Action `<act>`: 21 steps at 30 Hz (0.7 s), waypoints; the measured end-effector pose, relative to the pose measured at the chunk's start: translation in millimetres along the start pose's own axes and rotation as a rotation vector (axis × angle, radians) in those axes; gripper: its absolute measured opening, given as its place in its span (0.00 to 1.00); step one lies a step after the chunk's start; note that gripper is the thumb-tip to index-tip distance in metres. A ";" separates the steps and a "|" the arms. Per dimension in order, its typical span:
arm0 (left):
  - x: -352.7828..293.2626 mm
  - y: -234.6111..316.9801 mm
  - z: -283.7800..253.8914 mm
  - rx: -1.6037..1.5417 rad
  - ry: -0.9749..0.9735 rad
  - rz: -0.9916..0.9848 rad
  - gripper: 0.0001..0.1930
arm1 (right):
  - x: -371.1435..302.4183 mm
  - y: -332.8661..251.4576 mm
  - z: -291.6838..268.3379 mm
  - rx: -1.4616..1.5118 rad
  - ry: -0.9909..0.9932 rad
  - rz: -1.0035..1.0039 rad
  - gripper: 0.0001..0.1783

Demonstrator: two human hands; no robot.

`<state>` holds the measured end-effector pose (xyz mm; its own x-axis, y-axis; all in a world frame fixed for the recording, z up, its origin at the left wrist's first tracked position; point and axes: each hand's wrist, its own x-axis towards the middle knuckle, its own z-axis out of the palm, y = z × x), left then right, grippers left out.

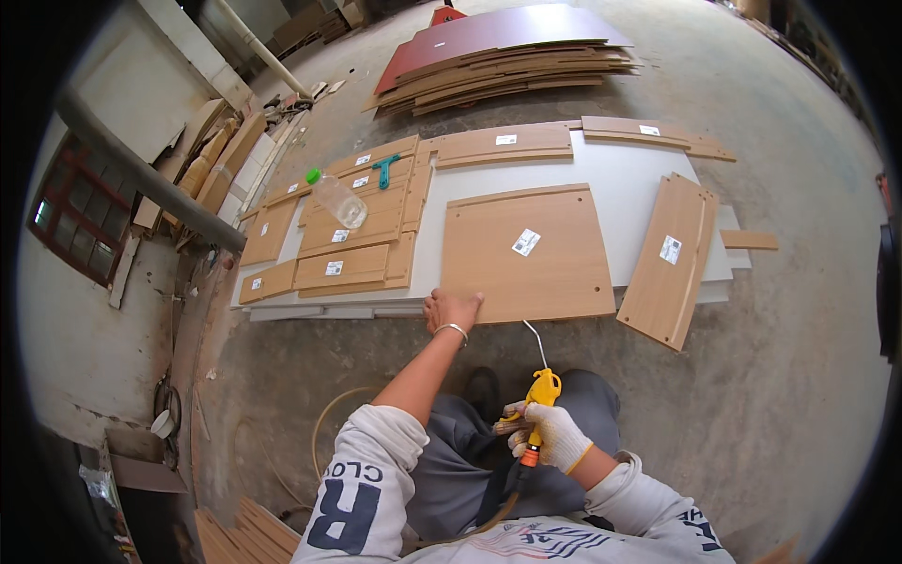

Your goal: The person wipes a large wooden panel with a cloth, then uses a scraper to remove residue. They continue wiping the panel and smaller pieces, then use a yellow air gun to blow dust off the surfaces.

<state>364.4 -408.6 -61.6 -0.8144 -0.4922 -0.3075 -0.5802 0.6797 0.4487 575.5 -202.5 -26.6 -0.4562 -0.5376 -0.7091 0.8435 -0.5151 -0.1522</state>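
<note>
My left hand (pixel 453 311), bare with a bracelet at the wrist, grips the near left corner of a large wood-grain panel (pixel 524 216). This panel has a white label and corner holes, and lies on a white board stack (pixel 432 202). In my right hand (pixel 552 434), which wears a white knit glove, is a yellow air blow gun (pixel 543 387). Its bent metal nozzle reaches up to the panel's near edge; I cannot tell whether it touches. A hose with an orange fitting (pixel 530 457) runs down from the gun's handle past my lap.
A narrow labelled panel (pixel 669 258) lies to the right, overhanging the stack. Smaller panels (pixel 352 263) cover the left side, under a clear bottle (pixel 338 199) and a teal scraper (pixel 385 171). Beyond stands a pile of boards (pixel 507 47). A pipe (pixel 150 174) slants at the left.
</note>
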 end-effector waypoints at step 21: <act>-69.2 146.9 -259.6 0.277 0.595 0.722 0.17 | -11.5 7.5 26.3 -0.001 -0.073 -0.023 0.14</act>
<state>338.6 -415.9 243.4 -0.8800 -0.0499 0.4724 0.0115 0.9919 0.1262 579.6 -217.8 -1.5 -0.4951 -0.5730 -0.6531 0.8328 -0.5272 -0.1687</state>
